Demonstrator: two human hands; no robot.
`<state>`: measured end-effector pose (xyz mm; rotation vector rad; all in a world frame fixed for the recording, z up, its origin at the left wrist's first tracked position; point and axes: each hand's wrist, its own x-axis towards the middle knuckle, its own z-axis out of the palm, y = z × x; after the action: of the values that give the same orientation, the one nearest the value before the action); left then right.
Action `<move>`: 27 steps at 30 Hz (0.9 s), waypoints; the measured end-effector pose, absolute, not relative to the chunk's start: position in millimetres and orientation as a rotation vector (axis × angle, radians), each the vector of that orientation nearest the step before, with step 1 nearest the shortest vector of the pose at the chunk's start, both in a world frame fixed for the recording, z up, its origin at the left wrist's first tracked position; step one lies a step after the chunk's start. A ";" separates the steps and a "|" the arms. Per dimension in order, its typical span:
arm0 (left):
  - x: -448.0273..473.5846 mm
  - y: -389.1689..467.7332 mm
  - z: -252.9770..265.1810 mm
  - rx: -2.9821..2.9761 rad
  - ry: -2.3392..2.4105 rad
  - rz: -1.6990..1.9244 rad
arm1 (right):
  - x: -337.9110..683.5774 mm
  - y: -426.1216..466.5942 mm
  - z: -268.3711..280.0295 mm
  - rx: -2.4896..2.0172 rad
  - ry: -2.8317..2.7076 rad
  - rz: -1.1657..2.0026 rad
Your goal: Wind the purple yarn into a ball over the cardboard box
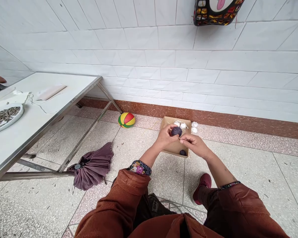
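Head view: the left hand (166, 135) is gripping a round, fibrous, dark purple yarn ball (176, 131) above a shallow cardboard box (173, 147); the right hand (194, 144) is pinching narrowly beside it, any strand being too fine to tell. Speckled terrazzo floor (238, 165) is spreading beneath, meeting a glossy white tiled wall (139, 39). Leftward, a smooth, metal-edged tabletop (52, 107) is supporting a pale plate (20, 113) of slender seeds (2, 117). Inside the box, white balls (183, 126) are sitting at the far side, while a smaller dark ball (183, 152) is occupying the near right corner.
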<state>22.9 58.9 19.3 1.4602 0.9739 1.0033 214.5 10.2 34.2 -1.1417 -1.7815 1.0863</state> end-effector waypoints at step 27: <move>27.5 47.6 17.2 1.380 0.955 0.780 | 220.8 21.1 30.9 -1.181 -1.690 0.907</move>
<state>27.5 47.6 17.2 1.3799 0.9547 0.7801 220.8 21.1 30.9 -1.1812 -1.6904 0.9067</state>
